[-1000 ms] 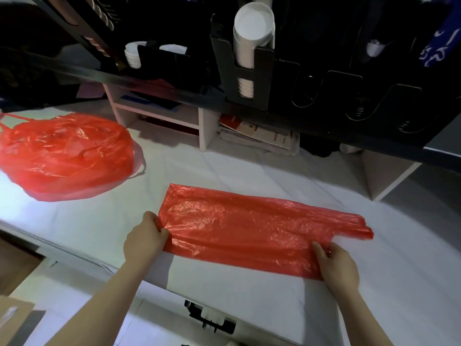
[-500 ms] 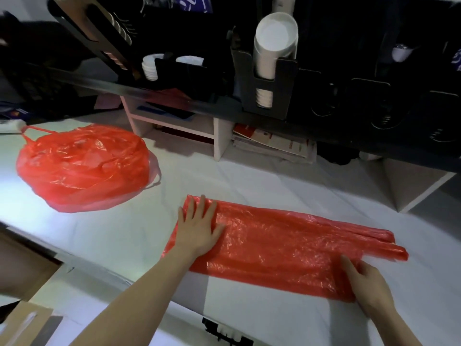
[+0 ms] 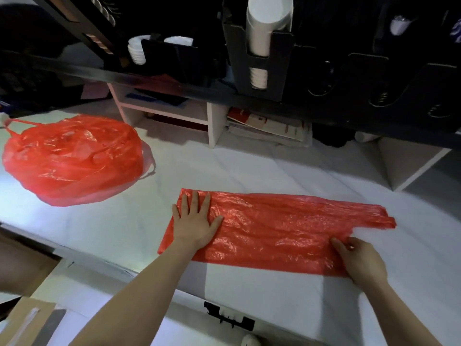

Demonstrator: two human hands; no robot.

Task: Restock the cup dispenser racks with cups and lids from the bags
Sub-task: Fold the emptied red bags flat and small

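An empty red plastic bag lies flat on the white table. My left hand presses flat on its left end with fingers spread. My right hand pinches the bag's near right edge by the handles. A second red bag, bulging and closed, sits at the left. Above, a black dispenser rack holds a stack of white cups; white lids sit in a holder to its left.
Empty black dispenser slots run to the right. A white shelf unit and stacked papers stand at the table's back. A cardboard box lies below the front left edge.
My left hand let go of the bag's left edge and laid itself flat on the bag with fingers spread. My right hand stays at the right edge. The view shifted slightly.
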